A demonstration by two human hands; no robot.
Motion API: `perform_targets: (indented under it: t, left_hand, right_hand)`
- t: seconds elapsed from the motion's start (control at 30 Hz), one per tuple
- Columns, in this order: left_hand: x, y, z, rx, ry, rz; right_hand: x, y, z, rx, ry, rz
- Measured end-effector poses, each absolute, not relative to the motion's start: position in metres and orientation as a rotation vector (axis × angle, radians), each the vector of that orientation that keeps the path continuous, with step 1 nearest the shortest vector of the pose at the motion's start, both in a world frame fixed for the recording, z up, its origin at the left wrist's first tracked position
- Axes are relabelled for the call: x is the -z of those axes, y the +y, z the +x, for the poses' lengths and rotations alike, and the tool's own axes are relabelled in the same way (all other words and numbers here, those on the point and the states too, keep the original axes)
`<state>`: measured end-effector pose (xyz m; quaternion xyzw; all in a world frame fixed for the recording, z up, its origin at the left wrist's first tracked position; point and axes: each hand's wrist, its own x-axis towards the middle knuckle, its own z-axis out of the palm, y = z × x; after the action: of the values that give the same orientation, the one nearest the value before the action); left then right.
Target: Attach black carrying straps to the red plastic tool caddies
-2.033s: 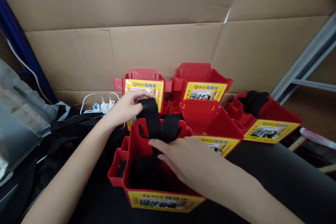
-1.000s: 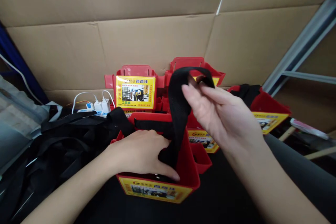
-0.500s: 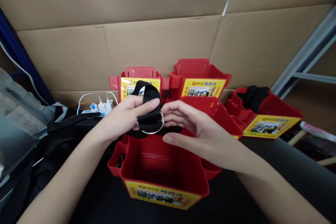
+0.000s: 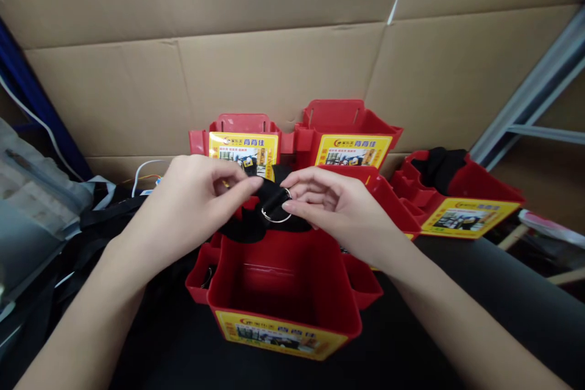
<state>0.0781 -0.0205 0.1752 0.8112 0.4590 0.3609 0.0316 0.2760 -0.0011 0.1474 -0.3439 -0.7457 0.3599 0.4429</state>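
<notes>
A black webbing strap (image 4: 272,195) with a metal D-ring (image 4: 276,219) is held over the back of the nearest red plastic bin (image 4: 286,311). My left hand (image 4: 201,195) is closed, thumb and fingers pinching the strap at its left side. From the right, my right hand (image 4: 336,204) pinches the strap's end by the ring between thumb and forefinger. Part of the strap hangs behind the bin's rear wall. The bin has a small side pocket at each end and a yellow printed label (image 4: 278,335) on its front.
Behind stand more labelled red bins, one at the back left (image 4: 242,125) and one at the back right (image 4: 347,119). A bin at the right (image 4: 484,186) holds black fabric (image 4: 441,170). Black straps (image 4: 86,262) lie heaped at the left. A cardboard wall (image 4: 274,79) closes the back.
My right hand has closed on the strap end with the ring. My left hand has turned over and shifted its hold to the strap's left side. The strap is lower and flatter.
</notes>
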Motion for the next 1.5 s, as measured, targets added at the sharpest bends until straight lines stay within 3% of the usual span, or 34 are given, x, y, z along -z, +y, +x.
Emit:
perform_targets:
  t: [0.17,0.33,0.47,0.63,0.77,0.97,1.1,1.3,1.5]
  left_hand:
    - [-0.171,-0.018,0.088,-0.979,1.012,2.824]
    - [-0.164,-0.014,0.086,-0.868,1.098,3.008]
    - [-0.159,-0.014,0.09,-0.974,1.203,3.011]
    - [-0.153,-0.012,0.103,-1.074,1.328,2.803]
    - [-0.151,-0.01,0.109,-1.197,1.242,2.494]
    - [-0.151,0.002,0.105,-1.132,1.035,2.047]
    - [-0.15,0.014,0.098,-1.107,1.008,1.939]
    - [-0.154,0.004,0.1,-1.322,1.089,2.463]
    - [-0.15,-0.005,0.106,-1.139,1.31,2.83]
  right_hand:
    - [-0.145,-0.004,0.272,-0.895,-1.832,-0.837]
    - [-0.145,-0.003,0.273,-0.858,-1.848,-0.826]
    - [-0.146,0.001,0.275,-0.842,-1.8,-0.828]
    - [-0.143,-0.004,0.272,-0.679,-1.837,-0.889]
    - [-0.141,-0.01,0.269,-0.341,-1.939,-1.027]
    - [-0.145,-0.005,0.273,0.041,-1.98,-1.316]
    - [-0.149,0.002,0.279,0.13,-1.972,-1.425]
    - [-0.147,0.005,0.28,0.083,-1.954,-1.35]
    - [-0.143,-0.002,0.275,0.11,-1.982,-1.192]
